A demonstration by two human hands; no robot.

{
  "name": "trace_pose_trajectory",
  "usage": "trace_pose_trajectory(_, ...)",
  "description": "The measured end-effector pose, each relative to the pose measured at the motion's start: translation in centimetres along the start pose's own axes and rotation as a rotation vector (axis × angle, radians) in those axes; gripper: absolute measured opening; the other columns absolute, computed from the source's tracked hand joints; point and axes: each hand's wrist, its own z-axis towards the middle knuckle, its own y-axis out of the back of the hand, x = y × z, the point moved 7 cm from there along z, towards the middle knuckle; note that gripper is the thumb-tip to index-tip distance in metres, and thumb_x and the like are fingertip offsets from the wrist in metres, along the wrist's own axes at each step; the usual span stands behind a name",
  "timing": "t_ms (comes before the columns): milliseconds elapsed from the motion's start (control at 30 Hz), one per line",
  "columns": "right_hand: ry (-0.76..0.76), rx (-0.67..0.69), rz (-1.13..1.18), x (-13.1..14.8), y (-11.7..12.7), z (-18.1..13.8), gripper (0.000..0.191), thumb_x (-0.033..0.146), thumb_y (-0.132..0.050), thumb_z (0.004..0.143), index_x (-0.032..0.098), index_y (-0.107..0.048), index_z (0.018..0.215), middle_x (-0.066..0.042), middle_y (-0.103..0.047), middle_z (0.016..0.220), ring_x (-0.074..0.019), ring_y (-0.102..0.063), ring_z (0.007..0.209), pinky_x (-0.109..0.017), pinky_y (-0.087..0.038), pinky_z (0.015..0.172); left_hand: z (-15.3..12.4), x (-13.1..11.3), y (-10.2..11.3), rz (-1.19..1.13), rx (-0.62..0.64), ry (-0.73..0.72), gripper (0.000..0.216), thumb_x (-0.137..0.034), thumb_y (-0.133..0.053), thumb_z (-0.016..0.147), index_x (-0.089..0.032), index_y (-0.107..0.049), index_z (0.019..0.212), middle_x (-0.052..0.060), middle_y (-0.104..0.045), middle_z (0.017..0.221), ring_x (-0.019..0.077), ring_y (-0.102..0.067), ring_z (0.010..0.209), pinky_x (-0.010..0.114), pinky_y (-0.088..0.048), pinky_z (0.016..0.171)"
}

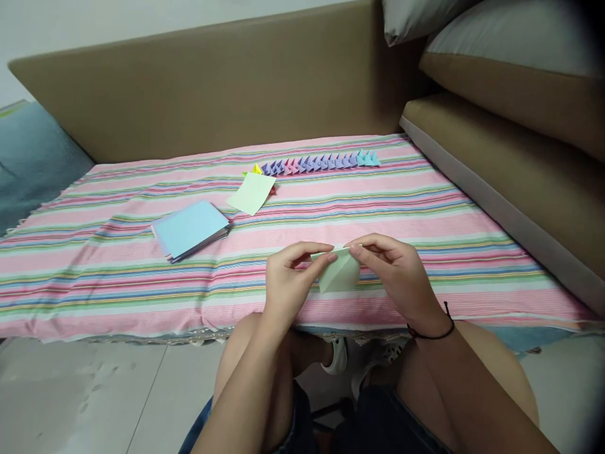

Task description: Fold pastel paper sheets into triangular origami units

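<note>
A pale green sheet of folding paper (341, 275) is held up between my two hands, above the front part of the striped cloth. My left hand (293, 270) pinches its upper left edge between thumb and fingers. At the upper right edge, my right hand (391, 268) pinches the same paper, with a dark cord bracelet on that wrist. The paper looks folded along its top, and the fingertips partly cover that edge. Farther back lies another pale green sheet (252, 193), flat and partly over some small folded pieces.
A row of folded paper pieces (326, 163) in purple, pink and turquoise lies at the back. A stack of coloured paper (193, 228), light blue on top, sits to the left. Brown cushions (510, 183) are piled at right, and a brown backrest (227, 88) stands behind the striped cloth (118, 277).
</note>
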Motion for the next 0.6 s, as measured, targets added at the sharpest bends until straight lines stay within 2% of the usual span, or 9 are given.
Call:
trace_pose_trajectory(233,-0.096,-0.039,0.183,-1.1,0.3,0.0,0.005,0.025,-0.074,0.071,0.022,-0.07,0.072,0.002,-0.065,0.07,-0.0096,-0.058,0.066,-0.02,-0.048,0.061,0.3,0.1,0.0,-0.023,0.028,0.045,0.014,-0.027,-0.074,0.069,-0.02,-0.072,0.08,0.003,-0.07,0.081,0.013,-0.059,0.07,0.023,-0.044,0.059)
trace_pose_trajectory(333,-0.135,-0.038,0.233,-1.4,0.1,0.0,0.007,0.025,-0.074,0.071,0.02,-0.071,0.071,0.0,-0.066,0.073,-0.0105,-0.059,0.069,-0.021,-0.049,0.064,0.3,0.7,-0.4,-0.08,0.081,0.133,0.023,-0.028,-0.076,0.065,-0.02,-0.071,0.086,0.002,-0.068,0.082,0.0097,-0.055,0.063,0.021,-0.041,0.053)
trace_pose_trajectory(433,-0.208,0.008,0.292,-1.6,-0.4,-0.1,0.012,0.03,-0.069,0.076,0.019,-0.071,0.075,-0.002,-0.066,0.075,-0.0108,-0.059,0.068,-0.022,-0.049,0.064,0.1,1.7,-0.7,-0.155,0.123,0.251,0.023,-0.029,-0.076,0.065,-0.019,-0.07,0.085,0.0,-0.066,0.071,0.0067,-0.049,0.053,0.019,-0.038,0.048)
trace_pose_trajectory(600,-0.268,0.039,0.294,-1.9,-0.8,0.0,0.018,0.036,-0.064,0.08,0.019,-0.069,0.083,-0.002,-0.064,0.076,-0.0119,-0.06,0.071,-0.023,-0.051,0.066,0.1,2.2,-0.5,-0.202,0.081,0.282,0.021,-0.029,-0.075,0.066,-0.017,-0.069,0.081,0.001,-0.066,0.072,0.0094,-0.056,0.061,0.02,-0.044,0.054)
